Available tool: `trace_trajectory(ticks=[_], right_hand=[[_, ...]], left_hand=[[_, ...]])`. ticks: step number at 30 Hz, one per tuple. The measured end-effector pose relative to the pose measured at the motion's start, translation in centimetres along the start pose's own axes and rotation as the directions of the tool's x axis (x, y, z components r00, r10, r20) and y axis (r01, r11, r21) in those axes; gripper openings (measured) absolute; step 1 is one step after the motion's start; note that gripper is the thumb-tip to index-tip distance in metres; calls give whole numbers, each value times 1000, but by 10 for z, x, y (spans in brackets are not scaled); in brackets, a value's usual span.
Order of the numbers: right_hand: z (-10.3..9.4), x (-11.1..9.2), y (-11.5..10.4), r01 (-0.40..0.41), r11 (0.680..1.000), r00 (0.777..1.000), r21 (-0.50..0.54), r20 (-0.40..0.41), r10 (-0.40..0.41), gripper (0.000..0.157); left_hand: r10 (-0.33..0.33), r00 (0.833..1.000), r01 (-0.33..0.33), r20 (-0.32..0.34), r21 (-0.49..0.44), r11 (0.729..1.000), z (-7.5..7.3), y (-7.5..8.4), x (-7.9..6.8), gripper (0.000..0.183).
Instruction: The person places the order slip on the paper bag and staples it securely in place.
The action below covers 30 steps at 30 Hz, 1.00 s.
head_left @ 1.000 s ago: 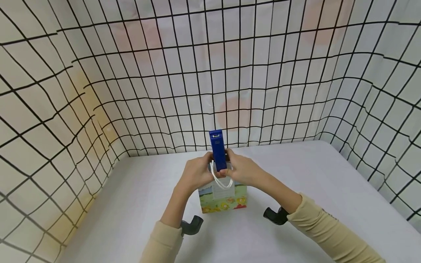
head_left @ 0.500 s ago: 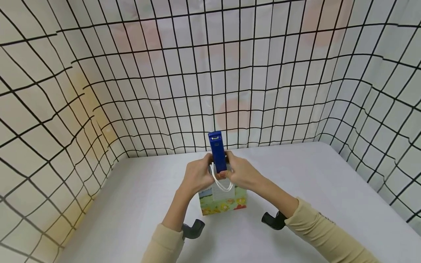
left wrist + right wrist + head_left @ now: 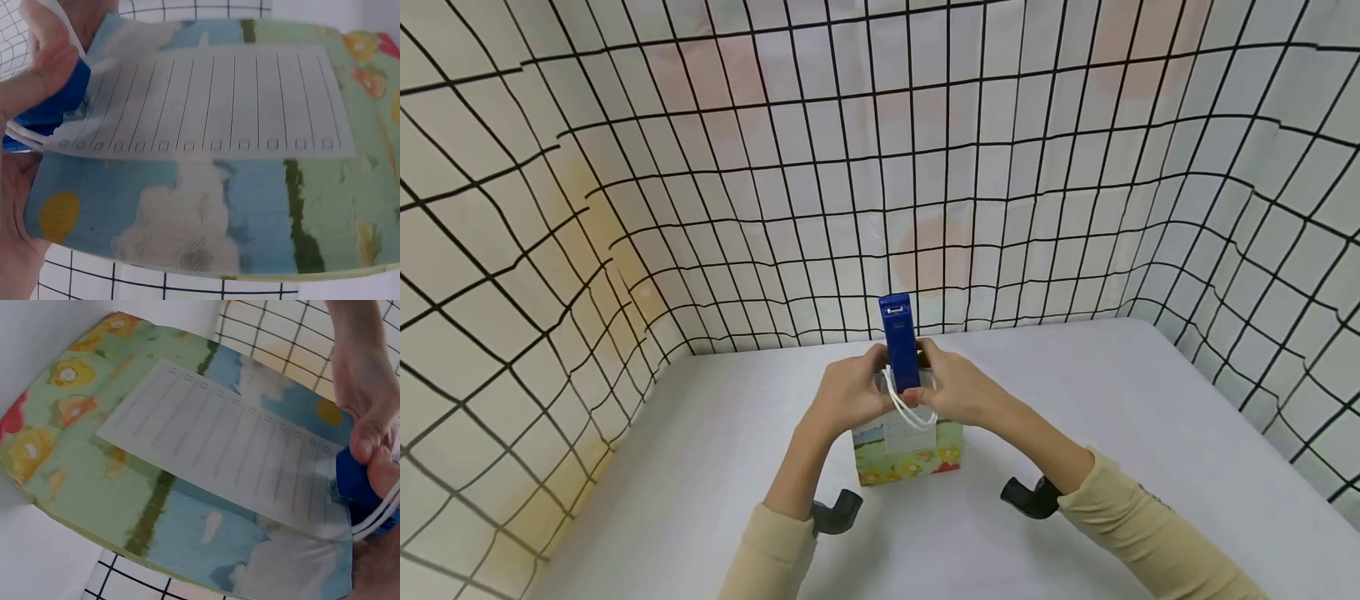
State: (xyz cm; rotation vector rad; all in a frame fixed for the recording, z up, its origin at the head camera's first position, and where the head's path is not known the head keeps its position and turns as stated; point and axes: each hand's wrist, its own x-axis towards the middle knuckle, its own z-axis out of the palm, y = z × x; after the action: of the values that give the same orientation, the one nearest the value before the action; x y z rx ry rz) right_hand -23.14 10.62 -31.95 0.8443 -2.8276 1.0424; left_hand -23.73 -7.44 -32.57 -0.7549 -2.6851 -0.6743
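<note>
A blue stapler (image 3: 901, 350) stands lengthwise over the top edge of a paper gift bag (image 3: 871, 462), its front end over a white lined sheet. My left hand (image 3: 850, 393) grips the stapler from the left, with its thumb on the front end. From the right, my right hand (image 3: 958, 387) holds it too, thumb also at the front. The sheet (image 3: 206, 100), printed with a row of small checkboxes, lies flat on the bag's painted side. A white rope handle (image 3: 904, 411) loops down from the hands. The fingers behind the bag's top are hidden.
The bag is over a white-covered table (image 3: 715, 467). Black wire grid (image 3: 820, 200) surrounds the table at the back and sides. A black curved piece sits at each wrist, the left one (image 3: 838, 512) and the right one (image 3: 1030, 498).
Both hands keep their grip on the stapler and bag. The rope handle has swung slightly to the right, and the whole view has shifted a little.
</note>
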Motion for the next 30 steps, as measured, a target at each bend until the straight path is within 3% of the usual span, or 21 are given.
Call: trace_trajectory(ticks=[5,8,14,18,24,30], right_hand=[[-5,-1,2,15,999,999,45,36,-16,70],[-8,0,1,39,995,998,87,47,-43,69],[-13,1,-2,-30,984,998,177,53,21,71],[-15,2,-4,-49,981,999,189,15,47,67],[-20,4,-6,-17,984,996,180,-82,32,65],[-22,3,-1,-61,961,985,269,-141,102,70]], left_hand=[[-38,997,41,61,-50,998,-3,2,-1,58],[-49,997,53,62,-69,996,-4,2,0,59],[-58,996,64,66,-93,994,-9,2,-2,64],[-45,998,50,52,-94,994,-11,3,-4,65],[-47,998,50,36,-82,995,-9,2,-7,70],[-46,999,45,-2,-109,993,-6,-2,-9,61]])
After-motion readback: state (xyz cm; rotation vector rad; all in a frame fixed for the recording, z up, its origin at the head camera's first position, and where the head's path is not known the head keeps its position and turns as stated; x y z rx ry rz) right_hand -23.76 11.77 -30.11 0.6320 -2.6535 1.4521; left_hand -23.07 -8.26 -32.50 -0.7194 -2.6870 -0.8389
